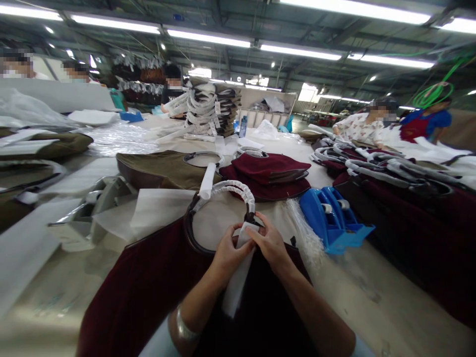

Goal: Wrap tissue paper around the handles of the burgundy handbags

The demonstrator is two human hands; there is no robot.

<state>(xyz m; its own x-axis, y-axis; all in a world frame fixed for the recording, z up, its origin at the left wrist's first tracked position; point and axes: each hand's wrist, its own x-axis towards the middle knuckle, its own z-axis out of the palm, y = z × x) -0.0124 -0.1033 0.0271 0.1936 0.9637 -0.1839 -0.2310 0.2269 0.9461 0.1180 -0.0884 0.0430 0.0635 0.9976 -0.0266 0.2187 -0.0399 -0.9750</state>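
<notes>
A dark maroon bag (pixel 148 277) lies before me with its round handles up. One handle (pixel 238 187) is wrapped in white material along its arc, while the other shows dark at the left. Both my hands meet at the right base of the handles. My left hand (pixel 229 252) pinches a white strip (pixel 238 287), whose loose end hangs down over the bag. My right hand (pixel 273 243) closes on the same strip's upper end, fingers against the handle base.
A blue tape dispenser (pixel 327 218) stands at the right, a grey one (pixel 89 213) at the left. Olive (pixel 159 166) and maroon bags (pixel 269 171) lie behind. More wrapped-handle bags (pixel 401 198) are piled at right. Several people work farther back.
</notes>
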